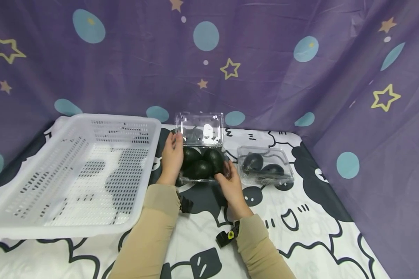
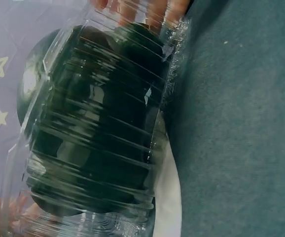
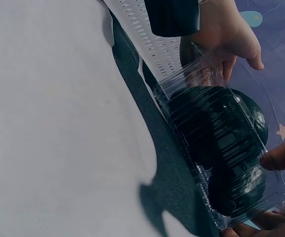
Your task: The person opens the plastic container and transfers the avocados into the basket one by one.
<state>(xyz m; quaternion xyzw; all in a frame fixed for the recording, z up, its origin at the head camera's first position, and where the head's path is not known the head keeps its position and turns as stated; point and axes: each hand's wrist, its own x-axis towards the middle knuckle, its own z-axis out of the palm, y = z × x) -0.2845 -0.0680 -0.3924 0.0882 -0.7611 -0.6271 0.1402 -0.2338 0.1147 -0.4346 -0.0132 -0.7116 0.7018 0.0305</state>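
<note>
Three dark green avocados point(image 1: 199, 169) lie in a clear plastic clamshell box point(image 1: 186, 130), its lid standing raised at the back. My left hand point(image 1: 172, 157) holds the box at its left end, the fingers against the plastic and reaching up near the hinge. At the opposite end, my right hand point(image 1: 232, 188) grips the box, with the thumb point(image 3: 279, 157) on the front rim and the other fingers around the end and underneath. Through the ribbed wall, the avocados point(image 2: 90, 128) show packed close together in the left wrist view.
To the left stands a large white perforated basket point(image 1: 136, 217). A second clear clamshell box point(image 1: 284, 155) sits to the right, with two dark avocados point(image 1: 253, 161) inside. A purple curtain point(image 1: 258, 93) hangs behind the table, which wears a black-and-white printed cloth point(image 1: 300, 248).
</note>
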